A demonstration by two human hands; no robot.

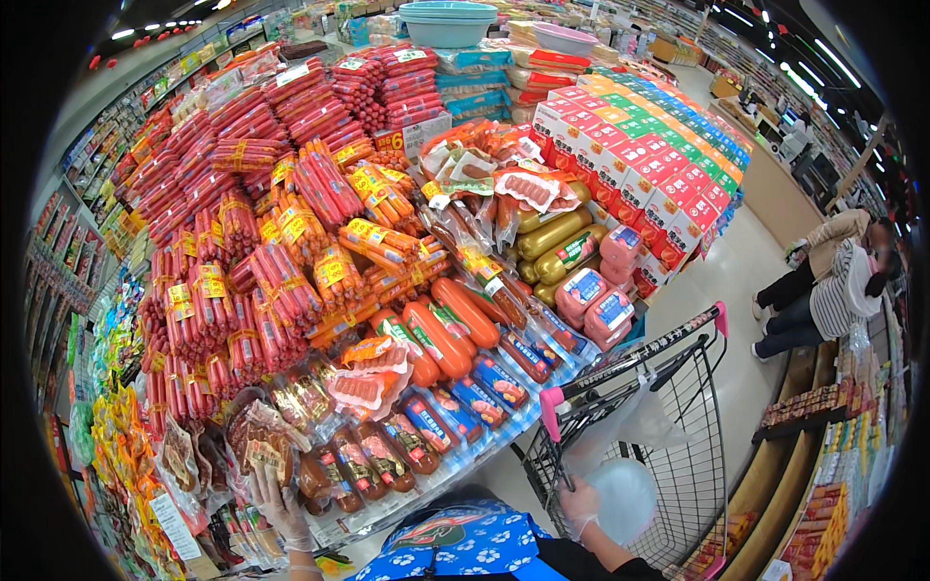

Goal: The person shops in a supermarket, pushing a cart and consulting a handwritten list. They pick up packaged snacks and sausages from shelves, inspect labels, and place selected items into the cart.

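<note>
My left hand (pixel 279 511), in a clear plastic glove, reaches to the front left of the display table. Its fingers are stretched out against the lower edge of a vacuum-packed piece of brown meat (pixel 260 443). Whether they press on the pack is hard to make out. My right hand (pixel 579 505), also gloved, is closed on the near side rim of a black wire shopping cart (pixel 712 426) with pink corner pieces. Inside the cart are a clear plastic bag (pixel 635 421) and a round, translucent whitish object (pixel 625 499). I wear a blue patterned apron (pixel 465 547).
Bundled red sausages (pixel 286 281) are heaped across the table. Thick orange sausages (pixel 441 339), blue-labelled packs (pixel 475 399) and gold sausages (pixel 562 247) lie nearer the right. Stacked cartons (pixel 630 155) stand beyond. Two people (pixel 838 281) are in the right aisle beside low shelves (pixel 785 484).
</note>
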